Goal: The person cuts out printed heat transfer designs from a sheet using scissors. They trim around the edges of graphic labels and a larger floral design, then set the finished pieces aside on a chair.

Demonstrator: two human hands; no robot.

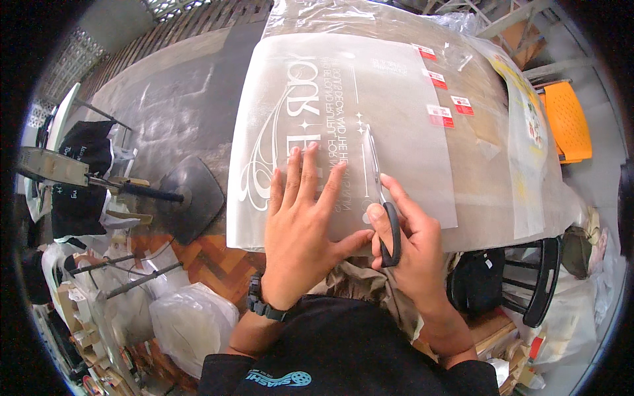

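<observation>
One wide desk, plastic-covered, lies across the person's front. On it, toward the left, a translucent sheet with mirrored white lettering, its lines running away from the body; near edge just ahead of the person.

Left hand: flat on the sheet, fingers spread and pointing away, nothing gripped. Right hand: curled round the dark handles of the scissors, index finger reaching forward by the pivot.

Scissors lie to the left hand's right, long axis pointing away from the body, tip leaning slightly left. Blades run nearly parallel to the lettering, just beside its right-hand border (whether above or beneath the sheet, cannot tell; blade gap unclear too).

Smallest: four red-and-white labels, beyond and right of the tip.
</observation>
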